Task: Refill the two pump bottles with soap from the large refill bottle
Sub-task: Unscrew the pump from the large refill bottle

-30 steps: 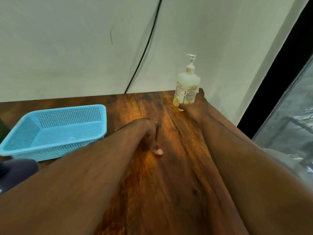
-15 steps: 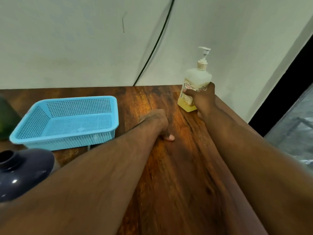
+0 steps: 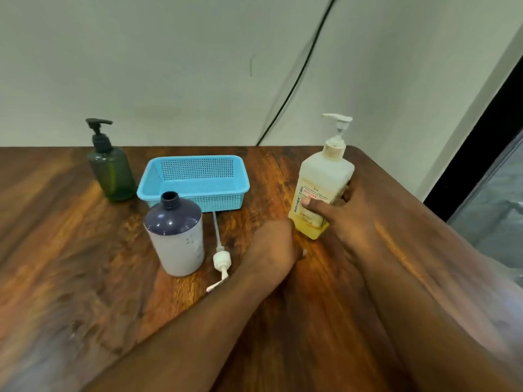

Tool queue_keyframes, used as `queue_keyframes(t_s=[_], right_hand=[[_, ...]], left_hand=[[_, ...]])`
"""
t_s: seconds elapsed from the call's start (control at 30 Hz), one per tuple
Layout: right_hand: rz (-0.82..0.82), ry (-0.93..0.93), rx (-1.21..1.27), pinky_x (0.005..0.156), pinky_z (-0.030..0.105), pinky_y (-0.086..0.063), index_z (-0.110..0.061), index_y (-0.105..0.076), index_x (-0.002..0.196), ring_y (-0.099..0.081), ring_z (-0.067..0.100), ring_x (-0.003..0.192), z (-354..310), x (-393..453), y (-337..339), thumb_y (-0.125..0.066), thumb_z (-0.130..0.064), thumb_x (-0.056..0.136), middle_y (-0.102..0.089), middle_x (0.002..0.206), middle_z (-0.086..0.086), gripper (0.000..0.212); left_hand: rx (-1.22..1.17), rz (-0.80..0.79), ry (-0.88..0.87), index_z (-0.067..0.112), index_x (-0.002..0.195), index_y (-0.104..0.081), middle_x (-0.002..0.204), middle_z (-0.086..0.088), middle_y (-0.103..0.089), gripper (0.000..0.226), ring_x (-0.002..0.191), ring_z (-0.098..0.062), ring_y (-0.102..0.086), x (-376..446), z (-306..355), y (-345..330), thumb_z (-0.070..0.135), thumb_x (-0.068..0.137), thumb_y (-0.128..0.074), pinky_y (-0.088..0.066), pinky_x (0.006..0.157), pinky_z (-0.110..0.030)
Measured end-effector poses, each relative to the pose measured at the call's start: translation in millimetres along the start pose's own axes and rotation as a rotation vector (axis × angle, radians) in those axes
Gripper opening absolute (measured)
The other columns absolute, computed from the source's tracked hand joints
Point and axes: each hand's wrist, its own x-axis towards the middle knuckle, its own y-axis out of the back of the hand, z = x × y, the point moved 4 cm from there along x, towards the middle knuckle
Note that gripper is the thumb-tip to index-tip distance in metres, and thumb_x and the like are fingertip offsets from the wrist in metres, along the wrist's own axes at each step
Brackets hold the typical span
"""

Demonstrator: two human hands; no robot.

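Note:
My right hand [image 3: 345,219] grips the large refill bottle [image 3: 325,176], a white bottle with yellow soap and a white pump, which leans slightly at the right of the table. Just left of the bottle's base, my left hand [image 3: 271,250] rests on the wood with bent fingers and holds nothing. A white pump bottle with a dark top [image 3: 175,239] stands uncapped at centre left. Its white pump head [image 3: 222,260] lies on the table beside it. A green pump bottle [image 3: 113,174] with a black pump stands at the back left.
An empty blue mesh basket [image 3: 192,159] sits behind the uncapped bottle. The wooden table [image 3: 70,264] meets the wall at the back, and its right edge runs close to the refill bottle. A black cable hangs down the wall.
My right hand has closed round the refill bottle and drawn it nearer and leftward. The view has swung left, bringing both pump bottles and the loose pump into sight.

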Motion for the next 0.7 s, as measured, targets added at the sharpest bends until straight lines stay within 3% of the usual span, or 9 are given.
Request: queue_keyframes(t_s=[0.13, 0.3, 0.37, 0.43, 0.5, 0.57, 0.63, 0.7], right_hand=[[0.087, 0.005, -0.114, 0.070, 0.035, -0.060, -0.030, -0.044, 0.126, -0.066, 0.012, 0.102, -6.7, -44.1, -19.1, -0.085, -0.056, 0.053, -0.063, 0.120, -0.011, 0.088], [0.134, 0.061, -0.256, 0.082, 0.034, -0.055, -0.032, -0.038, 0.120, -0.056, 0.009, 0.109, -18.9, -70.6, -31.6, -0.069, -0.076, 0.052, -0.053, 0.117, -0.014, 0.087], [0.115, 0.057, -0.264, 0.072, 0.024, -0.055, -0.030, -0.044, 0.116, -0.059, 0.000, 0.098, -21.1, -73.0, -28.3, -0.050, -0.091, 0.053, -0.059, 0.112, -0.011, 0.089], [0.114, 0.080, -0.277, 0.053, 0.011, -0.046, -0.029, -0.052, 0.098, -0.061, -0.005, 0.076, -28.3, -69.5, -19.6, -0.033, -0.098, 0.054, -0.063, 0.091, -0.011, 0.084], [0.089, 0.090, -0.204, 0.051, 0.019, -0.050, -0.023, -0.061, 0.092, -0.066, 0.003, 0.074, -35.4, -57.8, -13.0, -0.038, -0.090, 0.068, -0.068, 0.085, -0.005, 0.075], [0.017, 0.085, 0.002, 0.054, 0.026, -0.054, -0.018, -0.066, 0.097, -0.071, 0.012, 0.080, -43.0, -42.8, -9.7, -0.059, -0.063, 0.083, -0.073, 0.092, 0.000, 0.048], [-0.106, 0.083, 0.222, 0.060, 0.022, -0.054, -0.015, -0.068, 0.101, -0.072, 0.014, 0.083, -51.0, -30.1, -12.0, -0.072, -0.037, 0.082, -0.074, 0.096, 0.001, 0.029], [-0.157, 0.095, 0.273, 0.062, 0.024, -0.055, -0.019, -0.071, 0.094, -0.072, 0.015, 0.081, -51.5, -24.7, -17.9, -0.077, -0.029, 0.077, -0.075, 0.092, 0.001, 0.020]], left_hand=[[-0.394, 0.220, -0.072, 0.029, 0.137, -0.039, 0.129, 0.003, -0.064, 0.080, 0.116, -0.016, -0.061, -37.3, -8.5, 1.4, 0.036, 0.073, -0.084, -0.043, 0.088, -0.023], [-0.515, 0.283, -0.087, 0.025, 0.143, -0.036, 0.133, 0.001, -0.060, 0.076, 0.119, -0.017, -0.059, -45.3, -10.3, -8.9, 0.031, 0.081, -0.079, -0.048, 0.090, -0.026], [-0.588, 0.264, -0.107, 0.025, 0.143, -0.040, 0.134, 0.002, -0.060, 0.080, 0.121, -0.014, -0.058, -44.2, -14.4, -11.1, 0.027, 0.076, -0.083, -0.049, 0.096, -0.029], [-0.626, 0.253, -0.125, 0.025, 0.142, -0.045, 0.133, 0.006, -0.060, 0.084, 0.121, -0.010, -0.056, -42.9, -17.9, -9.7, 0.023, 0.069, -0.088, -0.047, 0.097, -0.025], [-0.620, 0.226, -0.142, 0.026, 0.143, -0.045, 0.133, 0.013, -0.058, 0.088, 0.122, -0.006, -0.053, -39.3, -20.8, -8.6, 0.023, 0.067, -0.089, -0.044, 0.099, -0.023], [-0.614, 0.188, -0.146, 0.028, 0.143, -0.044, 0.131, 0.016, -0.057, 0.088, 0.123, -0.004, -0.052, -35.1, -23.9, -8.1, 0.023, 0.067, -0.089, -0.044, 0.102, -0.025], [-0.620, 0.157, -0.150, 0.030, 0.141, -0.045, 0.130, 0.015, -0.059, 0.086, 0.122, -0.007, -0.054, -32.2, -26.0, -7.5, 0.023, 0.068, -0.089, -0.049, 0.104, -0.034], [-0.629, 0.145, -0.145, 0.033, 0.147, -0.036, 0.138, 0.009, -0.057, 0.093, 0.127, -0.012, -0.053, -31.6, -26.8, -6.6, 0.026, 0.069, -0.087, -0.048, 0.105, -0.043]])
